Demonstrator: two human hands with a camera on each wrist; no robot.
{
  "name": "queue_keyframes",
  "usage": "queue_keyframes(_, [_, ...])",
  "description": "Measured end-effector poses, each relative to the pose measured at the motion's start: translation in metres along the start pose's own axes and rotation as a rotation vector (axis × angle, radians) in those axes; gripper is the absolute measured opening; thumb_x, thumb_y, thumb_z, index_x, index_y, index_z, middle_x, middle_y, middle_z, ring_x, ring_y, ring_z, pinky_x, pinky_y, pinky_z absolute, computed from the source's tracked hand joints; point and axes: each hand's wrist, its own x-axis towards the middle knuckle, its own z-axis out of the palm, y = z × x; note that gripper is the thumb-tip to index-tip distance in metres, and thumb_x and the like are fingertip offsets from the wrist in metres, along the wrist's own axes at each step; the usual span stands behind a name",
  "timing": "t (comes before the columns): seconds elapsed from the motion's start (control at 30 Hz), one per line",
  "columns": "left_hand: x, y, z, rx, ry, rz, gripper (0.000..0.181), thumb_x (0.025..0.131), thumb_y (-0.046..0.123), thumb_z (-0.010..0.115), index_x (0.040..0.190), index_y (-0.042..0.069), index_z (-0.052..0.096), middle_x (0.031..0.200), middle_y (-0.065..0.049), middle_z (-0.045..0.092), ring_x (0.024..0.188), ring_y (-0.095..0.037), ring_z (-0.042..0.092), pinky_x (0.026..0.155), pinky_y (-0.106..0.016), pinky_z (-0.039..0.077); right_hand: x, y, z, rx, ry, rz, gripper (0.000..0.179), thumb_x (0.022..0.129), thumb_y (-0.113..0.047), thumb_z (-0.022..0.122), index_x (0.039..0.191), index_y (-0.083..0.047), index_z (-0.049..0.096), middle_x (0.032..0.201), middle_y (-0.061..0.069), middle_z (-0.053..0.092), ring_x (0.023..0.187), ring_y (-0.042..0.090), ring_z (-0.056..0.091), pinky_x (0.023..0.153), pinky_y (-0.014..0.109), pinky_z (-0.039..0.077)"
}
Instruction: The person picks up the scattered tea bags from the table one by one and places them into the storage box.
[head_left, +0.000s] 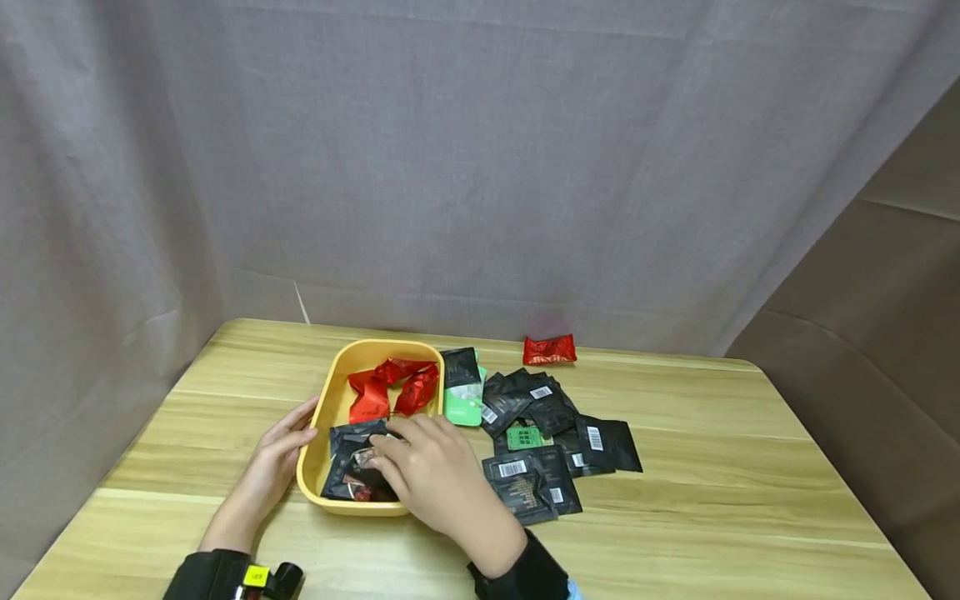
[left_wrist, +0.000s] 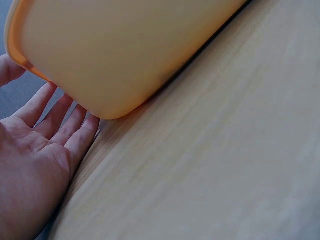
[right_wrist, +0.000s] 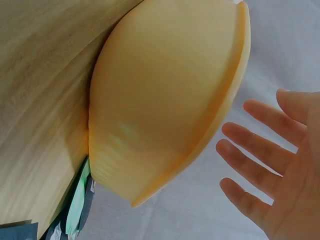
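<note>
A yellow plastic bin (head_left: 322,400) stands on the table, with red foil-wrapped packets (head_left: 367,396) at its far end and black sachets (head_left: 345,458) at its near end. My left hand (head_left: 273,454) lies along the bin's left side; its extended fingers (left_wrist: 60,115) touch the outer wall and the thumb is at the rim. Over the near right part of the bin is my right hand (head_left: 435,471), its fingers above the black sachets. From the right wrist, that hand (right_wrist: 280,155) shows spread fingers beside the rim, holding nothing.
Right of the bin lies a loose pile of black sachets (head_left: 525,487) with white barcode labels. A green packet (head_left: 462,404) rests against the bin's right side. One red wrapped packet (head_left: 550,350) sits near the table's back edge, before a grey curtain (head_left: 480,167).
</note>
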Motion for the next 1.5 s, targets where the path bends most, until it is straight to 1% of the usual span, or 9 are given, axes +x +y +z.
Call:
queue_keyframes(0.17, [0.0, 0.002, 0.002, 0.012, 0.006, -0.003, 0.06, 0.096, 0.007, 0.04, 0.147, -0.01, 0.013, 0.126, 0.016, 0.044, 0.115, 0.008, 0.047, 0.092, -0.007, 0.045, 0.0, 0.0, -0.002, 0.003, -0.024, 0.023, 0.032, 0.094, -0.039, 0.048, 0.112, -0.024, 0.069, 0.114, -0.002, 0.07, 0.105, 0.014, 0.06, 0.092, 0.036, 0.053])
queue_keyframes(0.37, [-0.001, 0.002, 0.002, 0.007, 0.006, 0.001, 0.06, 0.096, 0.005, 0.039, 0.146, -0.012, 0.011, 0.125, 0.018, 0.047, 0.114, 0.007, 0.048, 0.091, -0.007, 0.045, 0.0, 0.01, -0.005, 0.033, -0.034, 0.078, 0.028, 0.091, -0.034, 0.055, 0.109, -0.02, 0.071, 0.11, -0.002, 0.072, 0.102, 0.015, 0.061, 0.087, 0.035, 0.054])
queue_keyframes(0.57, [-0.002, 0.001, 0.001, 0.003, 0.011, 0.002, 0.06, 0.096, 0.005, 0.039, 0.146, -0.012, 0.012, 0.125, 0.017, 0.047, 0.115, 0.006, 0.048, 0.092, -0.008, 0.045, -0.007, 0.041, -0.012, 0.097, -0.111, 0.271, 0.036, 0.088, -0.035, 0.06, 0.117, -0.016, 0.066, 0.119, 0.004, 0.068, 0.109, 0.021, 0.059, 0.091, 0.045, 0.053])
queue_keyframes(0.77, [-0.002, 0.001, 0.002, 0.009, 0.011, -0.003, 0.06, 0.096, 0.006, 0.039, 0.146, -0.011, 0.013, 0.126, 0.017, 0.046, 0.115, 0.006, 0.048, 0.092, -0.008, 0.045, -0.021, 0.077, -0.023, 0.156, -0.189, 0.47, 0.045, 0.083, -0.031, 0.067, 0.124, -0.013, 0.061, 0.126, 0.011, 0.063, 0.117, 0.029, 0.054, 0.097, 0.052, 0.047])
queue_keyframes(0.87, [-0.003, 0.001, 0.002, 0.007, 0.01, 0.0, 0.059, 0.096, 0.006, 0.039, 0.146, -0.011, 0.013, 0.125, 0.018, 0.047, 0.115, 0.006, 0.048, 0.092, -0.008, 0.045, -0.029, 0.093, -0.03, 0.173, -0.24, 0.569, 0.05, 0.083, -0.032, 0.066, 0.127, -0.011, 0.058, 0.131, 0.015, 0.06, 0.122, 0.033, 0.05, 0.102, 0.055, 0.042])
queue_keyframes(1.0, [-0.003, 0.001, 0.001, 0.005, 0.012, -0.001, 0.059, 0.096, 0.005, 0.039, 0.146, -0.012, 0.013, 0.124, 0.019, 0.048, 0.114, 0.006, 0.049, 0.091, -0.008, 0.045, -0.041, 0.113, -0.038, 0.204, -0.314, 0.682, 0.055, 0.086, -0.032, 0.064, 0.133, -0.006, 0.053, 0.137, 0.021, 0.054, 0.125, 0.039, 0.046, 0.103, 0.06, 0.039])
queue_keyframes(1.13, [-0.003, 0.002, 0.001, 0.01, 0.02, -0.014, 0.06, 0.096, 0.006, 0.039, 0.147, -0.011, 0.013, 0.124, 0.018, 0.047, 0.114, 0.007, 0.048, 0.091, -0.007, 0.045, -0.054, 0.133, -0.045, 0.238, -0.359, 0.759, 0.058, 0.088, -0.033, 0.06, 0.136, -0.002, 0.048, 0.138, 0.025, 0.051, 0.124, 0.043, 0.045, 0.1, 0.063, 0.04])
queue_keyframes(1.27, [-0.002, 0.002, 0.002, 0.01, 0.026, -0.027, 0.061, 0.096, 0.007, 0.039, 0.147, -0.011, 0.012, 0.125, 0.016, 0.046, 0.113, 0.007, 0.049, 0.091, -0.008, 0.045, -0.065, 0.149, -0.05, 0.253, -0.39, 0.808, 0.06, 0.091, -0.035, 0.056, 0.138, 0.001, 0.044, 0.139, 0.028, 0.048, 0.124, 0.046, 0.043, 0.099, 0.065, 0.04])
queue_keyframes(1.5, [-0.001, 0.003, 0.003, 0.028, 0.033, -0.047, 0.06, 0.096, 0.008, 0.04, 0.148, -0.008, 0.013, 0.129, 0.011, 0.042, 0.113, 0.007, 0.048, 0.091, -0.008, 0.045, -0.08, 0.164, -0.054, 0.293, -0.487, 0.882, 0.07, 0.092, -0.043, 0.051, 0.141, 0.005, 0.036, 0.138, 0.032, 0.047, 0.12, 0.049, 0.045, 0.094, 0.064, 0.044])
